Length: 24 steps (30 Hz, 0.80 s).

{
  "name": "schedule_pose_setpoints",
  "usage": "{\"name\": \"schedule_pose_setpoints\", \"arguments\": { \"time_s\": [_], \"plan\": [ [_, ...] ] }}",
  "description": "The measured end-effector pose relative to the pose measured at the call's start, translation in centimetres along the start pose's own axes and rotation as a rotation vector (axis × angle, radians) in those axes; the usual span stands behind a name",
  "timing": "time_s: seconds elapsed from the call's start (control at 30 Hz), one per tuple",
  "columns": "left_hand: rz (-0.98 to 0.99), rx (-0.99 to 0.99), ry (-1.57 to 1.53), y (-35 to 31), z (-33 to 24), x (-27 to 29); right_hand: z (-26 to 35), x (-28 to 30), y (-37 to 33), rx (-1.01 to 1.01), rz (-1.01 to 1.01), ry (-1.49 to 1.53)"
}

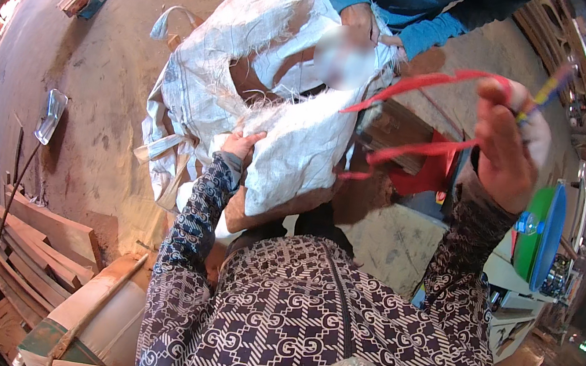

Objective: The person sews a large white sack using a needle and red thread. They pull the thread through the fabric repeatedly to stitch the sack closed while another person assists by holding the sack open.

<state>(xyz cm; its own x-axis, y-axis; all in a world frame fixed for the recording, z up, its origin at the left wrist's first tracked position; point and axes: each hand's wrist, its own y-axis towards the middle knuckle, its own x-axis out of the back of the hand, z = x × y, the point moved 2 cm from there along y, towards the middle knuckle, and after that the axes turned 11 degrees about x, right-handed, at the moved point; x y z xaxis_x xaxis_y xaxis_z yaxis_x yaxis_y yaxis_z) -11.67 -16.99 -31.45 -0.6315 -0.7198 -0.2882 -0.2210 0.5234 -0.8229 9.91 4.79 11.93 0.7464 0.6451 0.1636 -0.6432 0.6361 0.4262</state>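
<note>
Beneath the left hand (pixel 240 145), the near rim of a white sack (pixel 293 150) is pinched, the sack spreading ahead of the fingers and to both sides. The raised right hand (pixel 505 155) has its fingers curled around a red strip (pixel 433 78), which trails leftward from them. A slender blue-and-yellow object (pixel 548 92), probably a pen but blurred, projects beyond these fingers. Ahead of the left fingers, a co-worker's hand (pixel 359 23) touches the sack's far rim.

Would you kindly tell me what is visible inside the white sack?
Looking into the white sack, I see brown patches, too unclear to identify. The sack's own fabric covers the rest.
</note>
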Motion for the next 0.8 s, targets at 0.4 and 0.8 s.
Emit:
{"name": "schedule_pose_setpoints", "arguments": {
  "time_s": [0.4, 0.8],
  "plan": [
    [-0.398, -0.449, 0.570, 0.0, -16.1, -1.8, -1.1, -3.5, -2.5, -0.025, 0.763, -0.269],
    [0.029, -0.306, -0.442, 5.8, -27.6, -5.4, -1.6, -9.6, -7.2, -0.202, 0.927, 0.059]
  ]
}}
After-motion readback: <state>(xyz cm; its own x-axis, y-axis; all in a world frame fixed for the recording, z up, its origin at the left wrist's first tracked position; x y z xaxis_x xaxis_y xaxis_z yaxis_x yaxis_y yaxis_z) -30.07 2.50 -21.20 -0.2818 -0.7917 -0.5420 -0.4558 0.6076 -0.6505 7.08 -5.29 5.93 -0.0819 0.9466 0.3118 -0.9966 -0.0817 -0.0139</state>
